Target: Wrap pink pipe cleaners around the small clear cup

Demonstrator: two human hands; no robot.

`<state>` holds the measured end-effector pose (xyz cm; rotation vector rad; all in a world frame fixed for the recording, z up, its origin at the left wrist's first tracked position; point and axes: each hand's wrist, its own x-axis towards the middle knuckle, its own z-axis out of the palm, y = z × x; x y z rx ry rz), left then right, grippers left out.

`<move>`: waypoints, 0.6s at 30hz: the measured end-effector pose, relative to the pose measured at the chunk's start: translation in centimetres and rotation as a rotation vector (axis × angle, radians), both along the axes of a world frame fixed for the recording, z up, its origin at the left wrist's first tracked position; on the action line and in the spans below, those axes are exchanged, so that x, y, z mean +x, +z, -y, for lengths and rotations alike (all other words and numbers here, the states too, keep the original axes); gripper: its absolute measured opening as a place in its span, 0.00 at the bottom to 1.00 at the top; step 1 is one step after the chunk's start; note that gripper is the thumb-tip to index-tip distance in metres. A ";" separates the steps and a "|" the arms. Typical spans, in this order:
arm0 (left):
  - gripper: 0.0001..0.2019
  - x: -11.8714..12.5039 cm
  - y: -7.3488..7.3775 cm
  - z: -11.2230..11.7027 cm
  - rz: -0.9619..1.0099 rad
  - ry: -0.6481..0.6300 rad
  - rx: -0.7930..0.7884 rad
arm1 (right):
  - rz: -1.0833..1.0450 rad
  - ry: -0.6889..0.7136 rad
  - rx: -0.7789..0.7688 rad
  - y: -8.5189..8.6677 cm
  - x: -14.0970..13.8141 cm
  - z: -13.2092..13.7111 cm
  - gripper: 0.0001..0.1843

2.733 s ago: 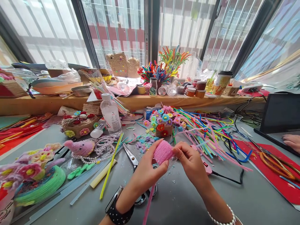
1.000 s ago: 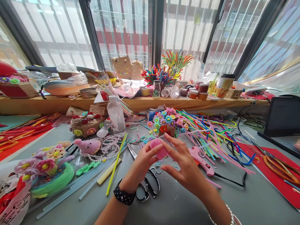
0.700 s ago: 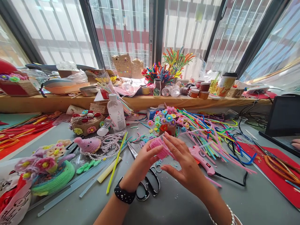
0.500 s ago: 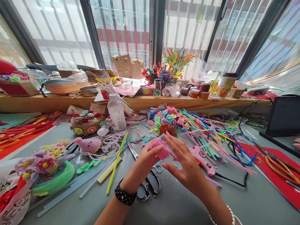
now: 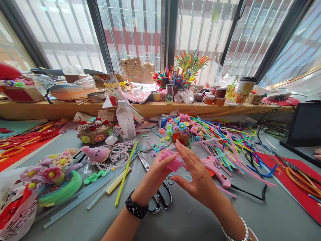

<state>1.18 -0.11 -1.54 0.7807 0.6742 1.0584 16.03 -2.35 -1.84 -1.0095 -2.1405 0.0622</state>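
My left hand point(image 5: 153, 175) grips a small pink fuzzy wound shape point(image 5: 171, 161) over the grey table point(image 5: 190, 217). My right hand point(image 5: 197, 174) rests against the shape's right side, fingers stretched out and pressing on it. A pink pipe-cleaner tail point(image 5: 225, 191) trails off to the right behind that hand. Black-handled scissors point(image 5: 157, 194) lie just under both hands. A pink glue gun point(image 5: 216, 166) lies right of my right hand.
A heap of coloured pipe cleaners point(image 5: 220, 140) and a small flower basket point(image 5: 178, 132) sit beyond the hands. A clear bottle point(image 5: 125, 121), pearls point(image 5: 117, 154), a pink knitted figure point(image 5: 96, 154) and a green basket point(image 5: 59, 187) stand at left. Another person's hand point(image 5: 317, 154) is at a laptop point(image 5: 304, 129).
The pink shape moved from chest-near to further out over the scissors. My right hand went from pinching it to lying flat-fingered against it. In the last second almost nothing moved.
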 end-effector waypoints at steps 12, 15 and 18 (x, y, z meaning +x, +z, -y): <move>0.13 0.1 -0.5 0.1 0.079 -0.072 0.044 | -0.172 -0.012 0.079 0.2 0.4 0.3 0.19; 0.12 0.1 -0.4 0.1 0.154 -0.133 0.083 | -0.187 -0.011 0.089 0.2 0.4 0.2 0.18; 0.16 0.2 -0.1 0.1 0.131 -0.150 0.080 | -0.207 -0.035 0.069 0.3 0.5 0.3 0.17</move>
